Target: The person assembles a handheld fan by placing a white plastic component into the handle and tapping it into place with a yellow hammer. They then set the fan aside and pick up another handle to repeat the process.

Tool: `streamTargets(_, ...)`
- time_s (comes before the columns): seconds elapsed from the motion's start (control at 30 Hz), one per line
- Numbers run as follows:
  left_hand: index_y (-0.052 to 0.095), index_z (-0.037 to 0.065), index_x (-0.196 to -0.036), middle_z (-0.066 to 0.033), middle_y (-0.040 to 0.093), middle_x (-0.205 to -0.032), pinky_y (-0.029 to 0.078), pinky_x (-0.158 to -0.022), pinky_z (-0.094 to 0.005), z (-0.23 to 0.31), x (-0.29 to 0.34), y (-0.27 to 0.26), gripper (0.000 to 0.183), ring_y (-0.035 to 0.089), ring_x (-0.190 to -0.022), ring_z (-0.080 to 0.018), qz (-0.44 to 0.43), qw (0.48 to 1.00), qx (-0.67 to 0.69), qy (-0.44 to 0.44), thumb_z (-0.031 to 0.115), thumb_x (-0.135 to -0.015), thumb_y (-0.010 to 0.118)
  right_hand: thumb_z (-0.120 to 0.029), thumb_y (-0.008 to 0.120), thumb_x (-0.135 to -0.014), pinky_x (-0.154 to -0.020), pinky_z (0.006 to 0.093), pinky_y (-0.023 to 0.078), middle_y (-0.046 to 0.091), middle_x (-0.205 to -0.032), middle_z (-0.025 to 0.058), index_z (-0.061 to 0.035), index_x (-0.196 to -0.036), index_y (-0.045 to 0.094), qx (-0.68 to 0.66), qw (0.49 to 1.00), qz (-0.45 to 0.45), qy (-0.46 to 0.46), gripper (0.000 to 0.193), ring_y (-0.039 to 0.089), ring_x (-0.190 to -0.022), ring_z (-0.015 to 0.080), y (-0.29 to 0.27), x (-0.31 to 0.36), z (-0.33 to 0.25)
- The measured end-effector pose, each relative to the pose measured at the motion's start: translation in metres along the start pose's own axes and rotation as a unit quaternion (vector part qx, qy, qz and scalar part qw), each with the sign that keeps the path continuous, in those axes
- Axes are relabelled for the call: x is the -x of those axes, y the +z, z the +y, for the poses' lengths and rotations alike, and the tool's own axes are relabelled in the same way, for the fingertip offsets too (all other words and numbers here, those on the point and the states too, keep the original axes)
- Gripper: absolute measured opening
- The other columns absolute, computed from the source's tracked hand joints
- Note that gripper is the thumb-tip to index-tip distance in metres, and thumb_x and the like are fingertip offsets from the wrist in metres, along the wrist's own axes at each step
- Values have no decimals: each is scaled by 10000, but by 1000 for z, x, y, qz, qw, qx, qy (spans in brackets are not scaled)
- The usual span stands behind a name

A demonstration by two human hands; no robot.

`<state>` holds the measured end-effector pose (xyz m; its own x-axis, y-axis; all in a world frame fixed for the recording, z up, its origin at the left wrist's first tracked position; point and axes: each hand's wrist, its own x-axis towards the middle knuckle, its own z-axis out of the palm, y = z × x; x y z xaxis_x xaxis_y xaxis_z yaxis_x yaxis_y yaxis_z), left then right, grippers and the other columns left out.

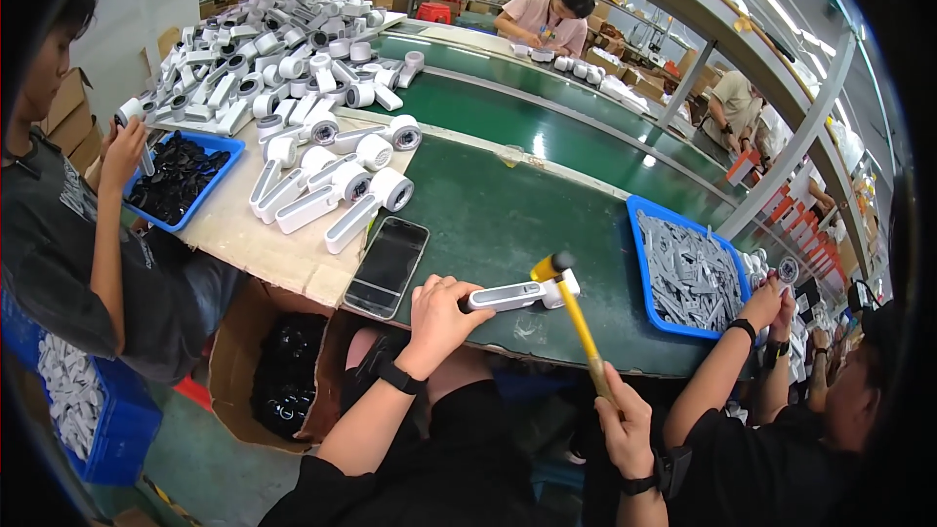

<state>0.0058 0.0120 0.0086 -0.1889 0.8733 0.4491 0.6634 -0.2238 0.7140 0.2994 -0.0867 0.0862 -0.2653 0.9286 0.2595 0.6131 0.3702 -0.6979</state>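
My left hand [441, 324] is closed around the handle end of a white handheld fan [512, 297] with a grey strip along it, lying on the green work surface [488, 195]. In my right hand [628, 426] is the wooden-looking handle of a small mallet [583, 329] with a yellow and black head. The mallet's head is over the fan's round end and partly hides it; whether they touch I cannot tell. A dark-screened phone [387, 268] lies left of my left hand. Beyond it, several similar white fans [337, 197] rest on a cardboard sheet [229, 229].
A blue tray [641, 263] of grey strips stands on the right. Farther left are a heap of white fans [283, 49] and a blue tray [234, 158] of black parts. Co-workers sit close on both sides. A cardboard box [229, 371] with black parts stands below.
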Motion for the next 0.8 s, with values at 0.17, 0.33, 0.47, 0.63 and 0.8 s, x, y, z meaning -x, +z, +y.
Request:
streamTargets(0.17,772,140,-900,-4,624,-789,393,-790,-363,-1,1,1,279,566,-877,-222,3,1000,0,6,294,-683,855,63,616,-874,-654,301,443,551,-793,114,-11,-1406,531,35,999,-15,17,543,538,-685,205,1,-3,8)
streamTargets(0.33,772,141,-903,-6,624,-789,394,-787,-366,1,3,0,279,565,-875,-225,-5,1000,2,-2,294,-684,854,47,623,-884,-644,316,441,553,-814,116,-9,-1409,523,15,996,42,-79,538,527,-683,208,8,2,9)
streamTargets(0.47,772,145,-904,-5,621,-788,396,-780,-367,-1,0,0,280,564,-872,-225,6,1000,0,7,292,-680,855,53,621,-887,-632,329,439,531,-793,115,-9,-1409,522,62,997,-30,-17,535,516,-669,224,5,-2,1)
streamTargets(0.63,770,145,-911,0,610,-780,394,-776,-365,-1,1,1,284,563,-873,-221,10,1000,1,18,286,-680,856,52,613,-886,-654,309,436,510,-783,109,-11,-1414,519,51,998,-26,-38,540,516,-681,218,14,-3,-1)
streamTargets(0.8,770,146,-913,-2,597,-771,393,-749,-370,-1,2,2,302,566,-848,-225,14,1000,-5,22,282,-664,872,47,626,-878,-650,296,426,479,-763,100,-31,-1400,541,4,997,-25,-69,534,502,-670,212,21,-2,-16)
